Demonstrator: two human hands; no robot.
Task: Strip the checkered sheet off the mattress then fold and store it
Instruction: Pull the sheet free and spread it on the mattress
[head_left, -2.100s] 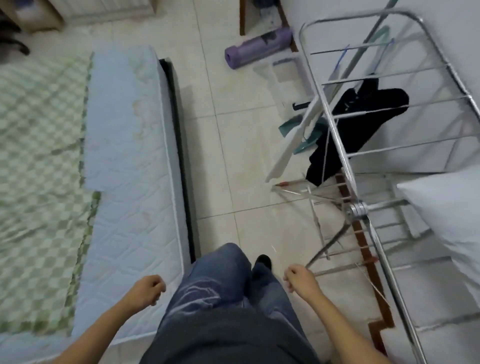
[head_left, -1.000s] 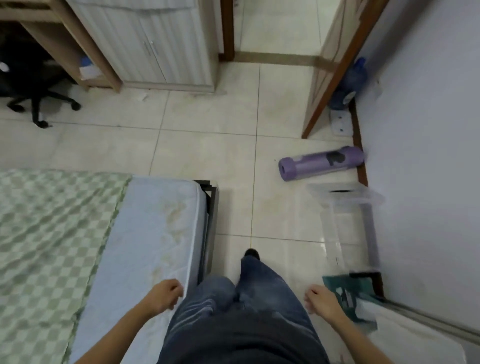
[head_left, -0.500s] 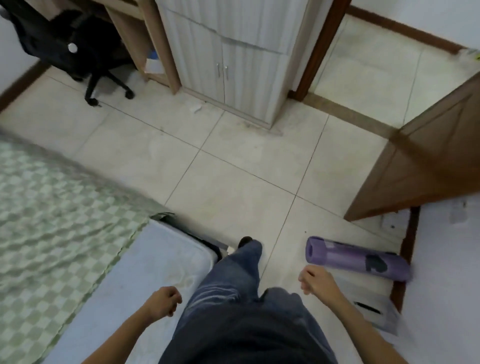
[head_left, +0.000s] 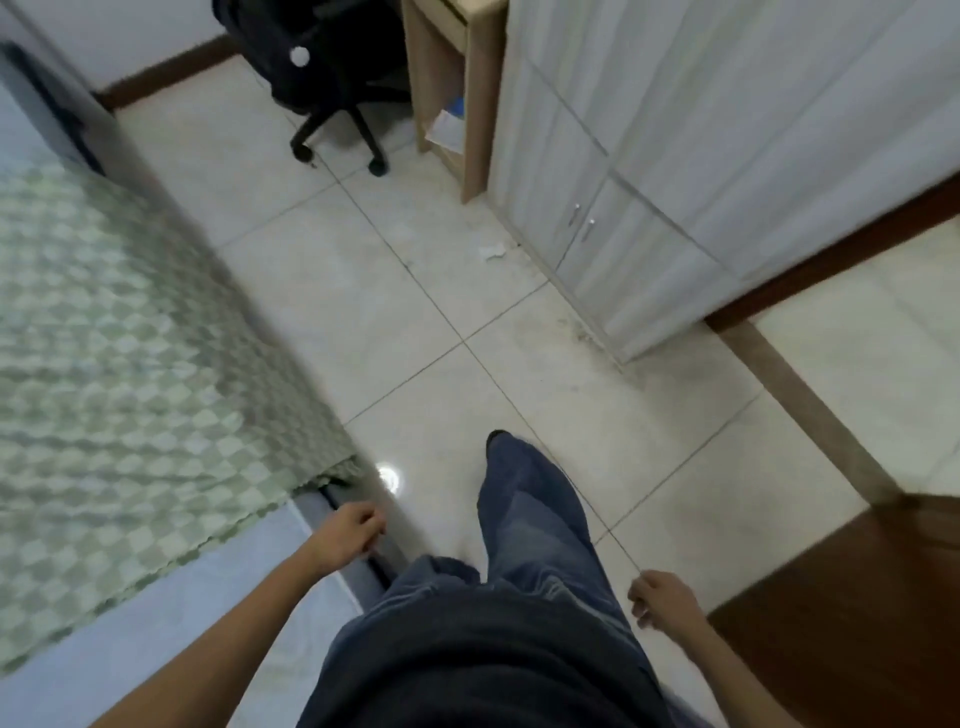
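Note:
The green-and-white checkered sheet lies spread over the mattress on the left, its scalloped edge pulled back from the near corner. Bare light-blue mattress shows below that edge. My left hand hangs by the mattress corner, fingers loosely curled, holding nothing, a short way from the sheet's corner. My right hand hangs at my right side, also loosely curled and holding nothing. My legs in blue jeans stand on the tiled floor beside the bed's foot.
A white cabinet and a wooden shelf unit stand ahead on the right. A black office chair is at the top. A brown door is at the lower right. Tiled floor runs between bed and cabinet.
I have walked along the bed's side to its foot corner and turned left. The drying rack and purple mat have left the view. Both hands stay loose at my sides.

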